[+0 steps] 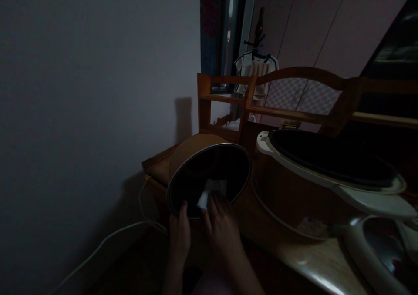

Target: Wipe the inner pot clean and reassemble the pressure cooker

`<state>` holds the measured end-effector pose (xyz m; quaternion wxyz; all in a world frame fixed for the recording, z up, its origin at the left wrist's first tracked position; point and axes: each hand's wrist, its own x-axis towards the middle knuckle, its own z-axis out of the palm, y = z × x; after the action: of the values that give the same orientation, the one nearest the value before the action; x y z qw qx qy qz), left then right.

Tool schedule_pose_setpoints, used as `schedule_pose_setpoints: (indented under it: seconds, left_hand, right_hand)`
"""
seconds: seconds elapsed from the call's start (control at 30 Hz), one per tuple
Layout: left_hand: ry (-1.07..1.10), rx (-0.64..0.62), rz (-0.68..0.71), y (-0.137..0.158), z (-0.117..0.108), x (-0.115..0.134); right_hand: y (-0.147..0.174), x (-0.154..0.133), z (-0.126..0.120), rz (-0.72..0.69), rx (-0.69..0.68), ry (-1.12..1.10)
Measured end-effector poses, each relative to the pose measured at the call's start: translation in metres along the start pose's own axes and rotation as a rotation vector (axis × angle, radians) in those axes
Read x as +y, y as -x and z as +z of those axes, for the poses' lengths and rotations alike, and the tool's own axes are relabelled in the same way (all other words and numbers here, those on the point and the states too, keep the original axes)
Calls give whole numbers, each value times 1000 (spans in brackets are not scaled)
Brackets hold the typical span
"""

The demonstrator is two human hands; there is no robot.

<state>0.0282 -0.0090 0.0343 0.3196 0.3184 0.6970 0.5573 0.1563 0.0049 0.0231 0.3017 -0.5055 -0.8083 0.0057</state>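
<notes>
A round pot (pixel 194 148), golden-brown outside and dark inside, lies tilted on its side with its mouth toward me. My left hand (pixel 179 232) grips the near rim, thumb over the edge. Inside the mouth, my right hand (pixel 224 223) presses a thin white cloth or tissue (pixel 216 185) against the dark inner wall. Its fingers are bent over the cloth, partly in shadow. The pot's far underside is hidden.
To the right stands a large brown cooker (pixel 287 195) with a white rim and handles. A pale lid (pixel 362 240) lies in front of it on the wooden table (pixel 294 256). A wooden shelf frame (pixel 204 112) rises behind; a white cable (pixel 111 238) hangs at left by the wall.
</notes>
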Motion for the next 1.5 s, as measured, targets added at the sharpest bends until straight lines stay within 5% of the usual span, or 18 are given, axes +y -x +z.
schedule_pose_setpoints:
  seconds: [0.53, 0.83, 1.5]
  left_hand:
    - [18, 54, 61, -11, 0, -34]
    - [44, 24, -21, -11, 1, -27]
    - [68, 52, 45, -14, 1, -31]
  right_hand:
    - [26, 9, -7, -110, -39, 10]
    - [8, 6, -17, -105, -114, -88]
    - [1, -3, -16, -54, -170, -293]
